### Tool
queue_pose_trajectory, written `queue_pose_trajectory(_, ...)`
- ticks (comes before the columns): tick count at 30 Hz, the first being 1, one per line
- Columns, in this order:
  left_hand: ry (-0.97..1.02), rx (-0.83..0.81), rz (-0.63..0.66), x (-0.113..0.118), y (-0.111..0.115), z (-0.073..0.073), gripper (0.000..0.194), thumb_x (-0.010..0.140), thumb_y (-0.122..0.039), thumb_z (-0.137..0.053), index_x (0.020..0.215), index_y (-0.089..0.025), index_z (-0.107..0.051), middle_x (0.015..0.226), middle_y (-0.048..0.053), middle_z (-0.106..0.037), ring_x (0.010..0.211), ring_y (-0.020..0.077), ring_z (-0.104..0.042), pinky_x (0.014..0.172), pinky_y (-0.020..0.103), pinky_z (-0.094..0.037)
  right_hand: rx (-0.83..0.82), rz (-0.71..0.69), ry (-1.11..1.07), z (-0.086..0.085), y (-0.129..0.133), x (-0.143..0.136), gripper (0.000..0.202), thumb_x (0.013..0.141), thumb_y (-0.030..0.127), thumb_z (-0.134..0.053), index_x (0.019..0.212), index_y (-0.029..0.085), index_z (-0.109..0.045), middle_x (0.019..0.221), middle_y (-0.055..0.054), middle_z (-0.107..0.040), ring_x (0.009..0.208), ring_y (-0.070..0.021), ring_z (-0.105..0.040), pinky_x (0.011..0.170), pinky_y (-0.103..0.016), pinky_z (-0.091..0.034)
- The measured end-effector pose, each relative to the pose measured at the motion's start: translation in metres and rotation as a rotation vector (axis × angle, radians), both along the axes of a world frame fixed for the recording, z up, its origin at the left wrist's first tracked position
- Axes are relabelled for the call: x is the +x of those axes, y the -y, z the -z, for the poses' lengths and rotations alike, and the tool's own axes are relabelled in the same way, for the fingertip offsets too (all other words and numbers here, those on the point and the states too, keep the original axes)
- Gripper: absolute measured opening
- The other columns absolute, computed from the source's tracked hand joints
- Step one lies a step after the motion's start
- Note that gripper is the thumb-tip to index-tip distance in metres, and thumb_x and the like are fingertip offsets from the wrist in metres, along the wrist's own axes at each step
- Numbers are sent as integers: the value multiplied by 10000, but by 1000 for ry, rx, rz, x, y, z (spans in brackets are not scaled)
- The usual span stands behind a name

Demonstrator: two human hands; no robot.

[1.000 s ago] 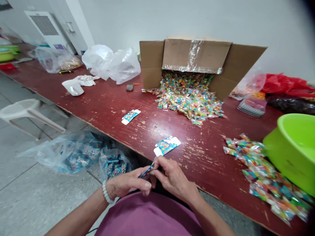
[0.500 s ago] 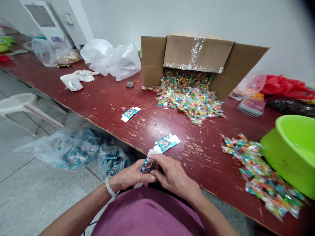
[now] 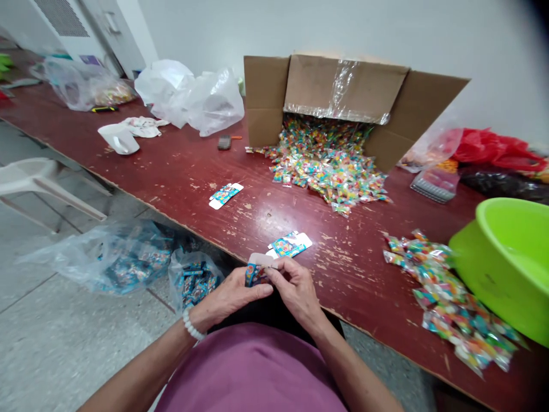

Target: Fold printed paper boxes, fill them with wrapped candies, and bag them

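Note:
My left hand [image 3: 231, 294], with a beaded bracelet at its wrist, is closed round a small blue printed carton [image 3: 253, 276] at the table's front edge. A white flap of the carton stands up at its top. The fingers of my right hand [image 3: 294, 286] are pinched on the carton's right side, by the flap. Just beyond them a flat blue carton [image 3: 289, 245] lies on the red table [image 3: 180, 183], and another flat carton [image 3: 226, 195] lies farther left. Wrapped candies [image 3: 334, 171] spill out of a cardboard box [image 3: 347, 86] at the back.
A green basin [image 3: 506, 274] stands at the right beside a strip of wrapped candies [image 3: 454, 303]. Bags of blue packets [image 3: 197, 283] sit below the table's left edge. A white scoop [image 3: 119, 139], plastic bags [image 3: 189, 94] and a stool [image 3: 38, 177] are at the left.
My right hand has turned, and its fingers have come together at the carton's top. The carton has tipped, showing its white flap more. The view has shifted slightly.

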State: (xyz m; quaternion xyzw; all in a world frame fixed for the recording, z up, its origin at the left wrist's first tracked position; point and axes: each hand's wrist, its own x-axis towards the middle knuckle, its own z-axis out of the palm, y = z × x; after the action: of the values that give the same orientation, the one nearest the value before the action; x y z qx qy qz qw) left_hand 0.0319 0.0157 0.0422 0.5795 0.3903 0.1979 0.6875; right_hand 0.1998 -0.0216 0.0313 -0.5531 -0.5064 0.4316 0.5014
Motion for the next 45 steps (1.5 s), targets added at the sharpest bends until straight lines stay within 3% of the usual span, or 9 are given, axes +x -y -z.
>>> queue_pose_trajectory(4,78,14,-224,3,8,2,443,853,-362,-716,1232,-205,-547,1092,43,-694,968,186,-670,840,306,-557,-67,29,-99,4,-3,6,193,864,389,-659,891,200,-687,734,15,-667,667,-148,-594,637,-261,-485)
queue_pose_trajectory(9,219,-30,-388,15,19,1,751,828,-310,-749,1423,-280,-292,972,-8,-684,765,138,-685,696,259,-569,-71,119,-402,7,-5,-2,531,804,371,-743,1275,257,-526,876,14,-714,788,-165,-665,742,-296,-539)
queue_pose_trajectory(13,262,-43,-377,19,20,-5,615,838,-306,-739,1353,-254,-407,1151,46,-673,869,139,-684,758,248,-567,-42,144,-484,8,-4,-8,364,781,389,-769,1084,226,-649,970,-18,-723,876,-167,-661,815,-295,-523)
queue_pose_trajectory(19,219,-165,-339,16,16,-9,340,848,-387,-734,1056,-200,-541,840,-16,-646,701,105,-599,581,190,-501,-176,31,-423,5,-9,8,304,752,468,-786,746,178,-694,705,11,-662,643,-127,-560,647,-269,-465)
queue_pose_trajectory(22,191,-87,-350,14,13,-4,274,870,-378,-719,993,-178,-579,862,-11,-650,742,89,-589,634,173,-492,-197,-28,-476,3,-12,14,337,674,432,-853,870,204,-701,748,19,-673,675,-135,-592,663,-272,-480)
queue_pose_trajectory(27,241,-77,-412,12,12,-2,464,804,-327,-800,1137,-229,-492,877,-21,-681,778,115,-638,702,211,-519,-26,-91,-286,4,-10,16,174,793,371,-779,839,211,-728,823,-11,-684,755,-144,-612,704,-273,-487)
queue_pose_trajectory(33,271,-450,-242,14,19,-8,547,895,-615,-581,1224,-182,-528,905,78,-700,630,179,-685,587,296,-553,64,-118,-168,-1,-7,15,163,874,383,-704,864,223,-730,860,-17,-678,622,-113,-586,608,-266,-483)
queue_pose_trajectory(37,203,-391,-302,17,20,-5,590,894,-659,-541,1216,-165,-570,805,59,-688,521,134,-618,499,244,-502,-25,-183,-209,-5,-9,15,233,862,444,-702,836,213,-705,902,-31,-717,583,-112,-598,565,-266,-497)
queue_pose_trajectory(45,104,-276,-222,20,17,-7,742,861,-787,-427,956,-94,-676,726,80,-671,464,120,-587,467,228,-464,-159,-124,-293,-6,-15,15,286,757,437,-790,801,171,-695,684,-6,-693,562,-119,-621,541,-246,-496)
